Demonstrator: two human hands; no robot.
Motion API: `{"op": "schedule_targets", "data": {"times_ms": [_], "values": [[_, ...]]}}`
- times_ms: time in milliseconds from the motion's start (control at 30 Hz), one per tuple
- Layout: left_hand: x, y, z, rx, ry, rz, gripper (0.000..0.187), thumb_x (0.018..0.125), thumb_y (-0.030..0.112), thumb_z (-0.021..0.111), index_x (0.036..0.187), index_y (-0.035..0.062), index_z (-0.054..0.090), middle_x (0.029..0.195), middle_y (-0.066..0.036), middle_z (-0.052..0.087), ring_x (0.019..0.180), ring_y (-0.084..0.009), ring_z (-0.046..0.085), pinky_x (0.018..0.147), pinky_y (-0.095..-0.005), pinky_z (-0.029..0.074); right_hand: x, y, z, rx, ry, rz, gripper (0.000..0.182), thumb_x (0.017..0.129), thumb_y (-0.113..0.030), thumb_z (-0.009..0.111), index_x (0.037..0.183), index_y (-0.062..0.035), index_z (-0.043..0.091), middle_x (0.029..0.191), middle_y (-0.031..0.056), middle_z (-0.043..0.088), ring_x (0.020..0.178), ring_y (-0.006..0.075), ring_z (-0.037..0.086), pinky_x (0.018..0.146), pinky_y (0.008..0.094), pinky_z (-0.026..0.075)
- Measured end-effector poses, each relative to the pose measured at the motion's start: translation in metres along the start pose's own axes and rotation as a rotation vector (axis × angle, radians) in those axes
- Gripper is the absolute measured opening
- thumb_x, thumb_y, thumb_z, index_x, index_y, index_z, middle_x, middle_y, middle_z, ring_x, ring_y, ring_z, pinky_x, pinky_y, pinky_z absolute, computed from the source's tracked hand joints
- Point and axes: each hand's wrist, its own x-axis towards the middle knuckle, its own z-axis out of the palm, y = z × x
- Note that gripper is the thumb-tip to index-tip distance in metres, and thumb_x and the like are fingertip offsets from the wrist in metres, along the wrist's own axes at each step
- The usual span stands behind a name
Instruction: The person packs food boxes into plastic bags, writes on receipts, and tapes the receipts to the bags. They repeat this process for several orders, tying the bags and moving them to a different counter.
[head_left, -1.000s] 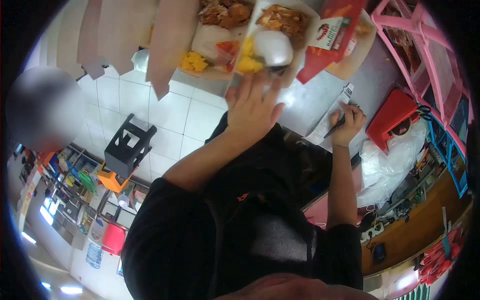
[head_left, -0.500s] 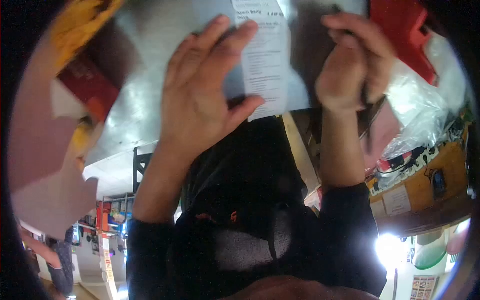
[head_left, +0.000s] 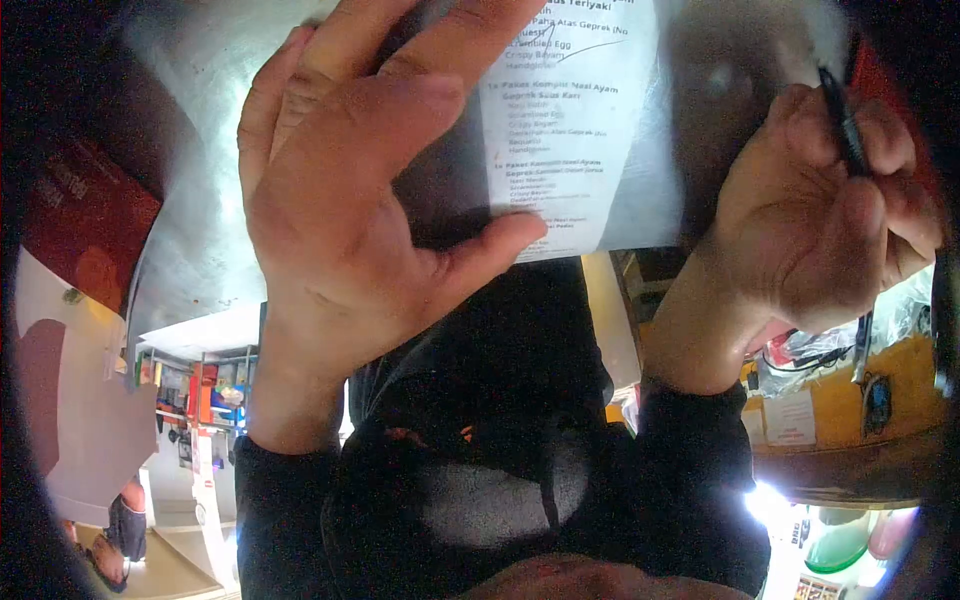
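A long printed receipt [head_left: 560, 150] lies on a shiny metal surface [head_left: 200, 270], with a thin pen stroke across its upper lines. My left hand [head_left: 350, 190] is open, fingers spread, over the receipt's left side; its thumb tip rests at the paper's lower left edge. To the right of the paper, my right hand [head_left: 820, 210] is closed around a dark pen [head_left: 843, 120]. The pen's tip points up and away, apart from the receipt. The receipt's top end runs out of view.
A dark red printed item [head_left: 85, 220] sits at the left. Clear plastic [head_left: 905, 310] and cables lie by a wooden counter [head_left: 850, 420] at the right. Another person's legs [head_left: 125, 530] show at lower left, and shelving [head_left: 205, 390] stands behind.
The receipt appears larger and closer. My right hand has moved right, away from the paper, and the pen in it now shows plainly. My left hand has shifted left, still spread.
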Motion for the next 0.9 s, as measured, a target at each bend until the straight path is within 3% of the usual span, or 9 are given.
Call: {"op": "schedule_targets", "data": {"times_ms": [67,100,167,233,400,533,667,767,900], "values": [[0.004,0.008,-0.004,0.095,0.050,0.100,0.091,0.063,0.019,0.090,0.140,0.0180,0.041,0.142,-0.014,0.047,0.140,-0.0271,0.031,0.115,-0.0424,0.023,-0.008,-0.003,0.017,0.056,0.101,0.096,0.012,0.091,-0.002,0.053,0.102,-0.0083,0.055,0.109,0.0216,0.060,0.084,0.0317,0.063,0.079,0.0444,0.054],[0.013,0.029,-0.018,0.045,-0.056,-0.052,0.092,0.063,0.017,0.090,0.139,0.0202,0.038,0.140,-0.016,0.048,0.140,-0.0275,0.031,0.115,-0.0426,0.023,-0.009,0.007,0.032,-0.131,0.164,-0.060,0.013,0.089,-0.003,0.059,0.100,-0.0080,0.055,0.103,0.0208,0.058,0.077,0.0285,0.061,0.073,0.0400,0.056],[0.014,0.031,-0.016,-0.008,-0.160,-0.206,0.093,0.062,0.016,0.090,0.137,0.0224,0.035,0.139,-0.018,0.049,0.141,-0.0279,0.030,0.115,-0.0428,0.023,-0.009,-0.003,0.047,-0.262,0.053,0.012,0.016,0.087,-0.002,0.063,0.099,-0.0076,0.054,0.100,0.0201,0.058,0.076,0.0271,0.061,0.069,0.0373,0.056],[0.004,0.002,0.012,-0.033,0.174,0.094,0.087,0.063,0.016,0.089,0.132,0.0165,0.036,0.135,-0.020,0.052,0.140,-0.0285,0.032,0.115,-0.0425,0.025,-0.012,0.008,0.063,-0.349,-0.024,-0.022,0.026,0.079,0.002,0.072,0.095,-0.0066,0.053,0.092,0.0184,0.059,0.068,0.0216,0.060,0.056,0.0300,0.056],[0.002,0.002,0.006,0.039,0.164,0.094,0.082,0.064,0.016,0.088,0.129,0.0136,0.039,0.135,-0.021,0.052,0.140,-0.0290,0.032,0.114,-0.0424,0.025,0.000,0.005,0.074,-0.585,-0.176,-0.042,0.024,0.073,0.005,0.073,0.087,-0.0032,0.055,0.087,0.0182,0.064,0.070,0.0214,0.065,0.060,0.0271,0.054],[0.003,-0.014,0.002,0.017,0.131,0.273,0.077,0.065,0.015,0.087,0.128,0.0114,0.041,0.135,-0.022,0.052,0.140,-0.0294,0.032,0.114,-0.0423,0.025,0.006,0.006,0.071,-0.688,-0.252,-0.079,0.024,0.073,0.005,0.074,0.086,-0.0030,0.055,0.087,0.0175,0.065,0.072,0.0208,0.066,0.064,0.0272,0.054],[0.007,0.017,0.011,0.170,0.226,-0.001,0.074,0.065,0.026,0.087,0.128,0.0062,0.053,0.125,-0.021,0.059,0.133,-0.0309,0.041,0.111,-0.0420,0.029,0.006,0.010,0.072,-0.748,-0.186,-0.081,0.022,0.075,0.004,0.073,0.084,-0.0029,0.055,0.086,0.0174,0.065,0.071,0.0205,0.065,0.064,0.0274,0.054],[0.000,0.015,0.008,0.106,0.158,0.006,0.074,0.064,0.025,0.087,0.128,0.0071,0.053,0.125,-0.020,0.058,0.132,-0.0307,0.041,0.110,-0.0422,0.029,-0.002,0.014,0.063,-0.673,-0.152,-0.197,0.021,0.076,0.005,0.071,0.082,-0.0023,0.053,0.084,0.0173,0.064,0.069,0.0211,0.065,0.063,0.0275,0.054],[-0.001,0.013,0.008,0.095,0.149,-0.009,0.075,0.063,0.025,0.086,0.128,0.0082,0.053,0.126,-0.018,0.058,0.131,-0.0304,0.043,0.110,-0.0424,0.030,-0.004,0.008,0.079,-0.598,-0.122,-0.065,0.022,0.076,0.006,0.071,0.080,-0.0017,0.052,0.084,0.0172,0.063,0.068,0.0227,0.064,0.061,0.0274,0.054]]}}
